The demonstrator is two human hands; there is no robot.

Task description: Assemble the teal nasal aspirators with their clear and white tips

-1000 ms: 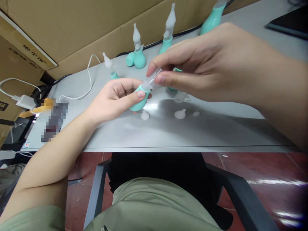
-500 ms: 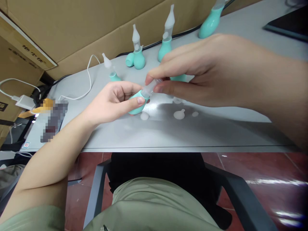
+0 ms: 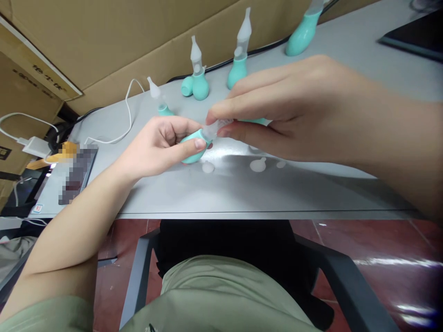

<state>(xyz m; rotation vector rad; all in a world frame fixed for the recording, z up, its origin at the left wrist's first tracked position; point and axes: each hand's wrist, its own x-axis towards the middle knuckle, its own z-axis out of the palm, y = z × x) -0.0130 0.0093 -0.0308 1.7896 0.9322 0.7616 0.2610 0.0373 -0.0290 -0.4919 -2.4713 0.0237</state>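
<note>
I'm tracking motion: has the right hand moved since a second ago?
Yes: the right hand is lower in view, nearer the table's front edge.

On your left, a white cable curls over the bench. Cardboard stands behind it. You have a dark flat object far right and red floor tiles below.
</note>
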